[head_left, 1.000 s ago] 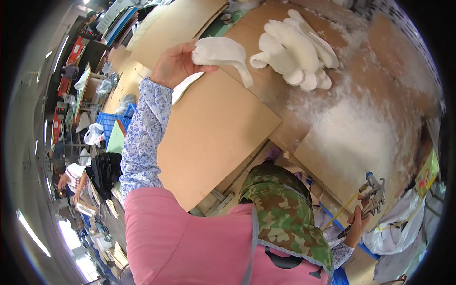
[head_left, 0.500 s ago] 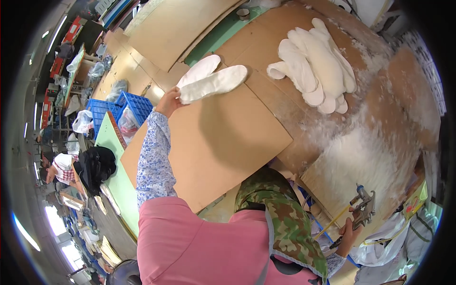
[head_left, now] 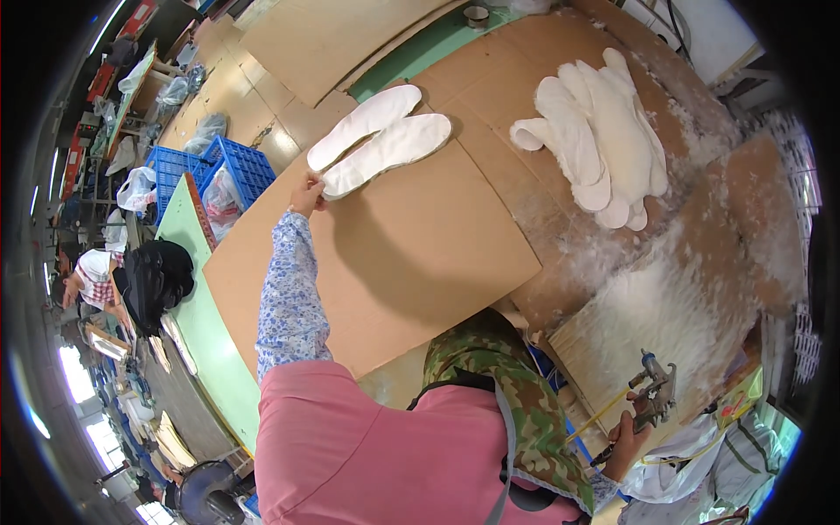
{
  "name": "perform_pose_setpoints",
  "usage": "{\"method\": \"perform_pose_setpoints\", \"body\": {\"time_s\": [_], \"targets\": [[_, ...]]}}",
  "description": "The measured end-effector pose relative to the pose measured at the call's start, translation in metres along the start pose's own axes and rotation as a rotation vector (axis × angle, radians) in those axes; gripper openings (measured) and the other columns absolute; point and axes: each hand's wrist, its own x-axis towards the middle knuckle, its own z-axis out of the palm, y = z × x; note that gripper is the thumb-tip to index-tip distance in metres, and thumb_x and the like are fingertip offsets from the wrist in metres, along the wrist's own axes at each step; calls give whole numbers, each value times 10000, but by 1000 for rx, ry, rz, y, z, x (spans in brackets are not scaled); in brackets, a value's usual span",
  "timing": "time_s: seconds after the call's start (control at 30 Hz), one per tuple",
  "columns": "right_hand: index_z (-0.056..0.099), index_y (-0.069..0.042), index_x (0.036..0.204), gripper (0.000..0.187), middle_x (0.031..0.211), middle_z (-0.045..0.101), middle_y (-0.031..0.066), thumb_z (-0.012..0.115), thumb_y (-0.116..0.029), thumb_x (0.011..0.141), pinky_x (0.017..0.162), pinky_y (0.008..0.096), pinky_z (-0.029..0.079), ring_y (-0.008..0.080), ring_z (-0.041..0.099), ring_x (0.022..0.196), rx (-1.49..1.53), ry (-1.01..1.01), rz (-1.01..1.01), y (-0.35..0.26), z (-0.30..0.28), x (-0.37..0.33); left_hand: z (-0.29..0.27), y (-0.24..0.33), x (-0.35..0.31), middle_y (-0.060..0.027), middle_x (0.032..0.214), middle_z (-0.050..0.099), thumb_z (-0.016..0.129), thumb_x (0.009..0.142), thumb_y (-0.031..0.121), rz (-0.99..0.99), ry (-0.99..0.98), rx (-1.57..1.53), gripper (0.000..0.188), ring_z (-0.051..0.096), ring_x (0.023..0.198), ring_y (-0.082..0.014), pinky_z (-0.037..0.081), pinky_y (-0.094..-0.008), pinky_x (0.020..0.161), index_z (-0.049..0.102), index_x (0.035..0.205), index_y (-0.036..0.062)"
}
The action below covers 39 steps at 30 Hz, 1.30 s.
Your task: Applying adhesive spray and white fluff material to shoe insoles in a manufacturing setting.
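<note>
My left hand [head_left: 305,194] pinches the heel end of a white insole [head_left: 389,156] at the far left part of a brown cardboard sheet [head_left: 420,254]. Alongside it on the far side lies a second white insole [head_left: 366,125], with a narrow gap between the two. Down at the lower right, my right hand [head_left: 626,444] is wrapped round the grip of a metal spray gun [head_left: 652,389] with a yellow hose. A pile of white insoles [head_left: 604,136] rests on the board at the upper right, one of them curled.
White fuzzy residue [head_left: 647,306] coats the work surface at the right. Blue plastic crates [head_left: 241,175] with bags stand left of the cardboard, near a black bag [head_left: 153,280] on a green table. A small metal cup [head_left: 476,16] sits at the far edge. Another person is at far left.
The two insoles, overlapping at their heel ends before, now lie side by side. My left hand has drawn slightly back toward me, keeping only the nearer one. My right hand still holds the spray gun.
</note>
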Motion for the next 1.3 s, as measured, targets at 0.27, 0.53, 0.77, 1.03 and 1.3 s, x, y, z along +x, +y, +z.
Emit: {"method": "perform_pose_setpoints", "body": {"time_s": [0.27, 0.53, 0.77, 1.03, 1.3], "targets": [[466, 29, 1280, 413, 1190, 606, 95, 540, -23, 876, 394, 194, 309, 27, 372, 448, -22, -3, 23, 7, -6, 3, 10, -22, 10, -66, 697, 576, 562, 887, 76, 40, 146, -23, 85, 569, 551, -175, 461, -309, 488, 631, 932, 56], [518, 24, 1205, 344, 1169, 607, 81, 542, -22, 866, 401, 198, 311, 30, 382, 463, -4, 52, 13, 20, -12, 3, 74, 28, -15, -114, 743, 598, 502, 844, 19, 764, 1134, 631, 136, 610, 775, -289, 488, -384, 738, 629, 885, 47], [536, 31, 1156, 309, 1126, 632, 78, 543, 21, 848, 400, 197, 327, 36, 418, 450, 66, 190, 85, 23, -15, 8, 270, 152, -18, -153, 780, 574, 512, 833, 117, 726, -34, 232, 112, 582, 780, -360, 450, -422, 695, 579, 863, 32], [573, 38, 1134, 286, 960, 638, 48, 551, 13, 850, 403, 202, 330, 39, 428, 450, 69, 288, 130, 48, -23, -3, 485, 253, 24, -218, 1185, 576, 609, 835, 258, 896, 93, 457, 430, 593, 1011, -412, 477, -489, 822, 522, 1209, 64], [604, 35, 1083, 237, 729, 583, 7, 592, -38, 857, 416, 218, 332, 47, 429, 456, 133, 452, 136, 48, -20, -33, 489, 285, 115, -83, 742, 677, 718, 661, 163, 952, -596, 807, 234, 662, 719, -247, 513, -368, 636, 687, 883, 99]]}}
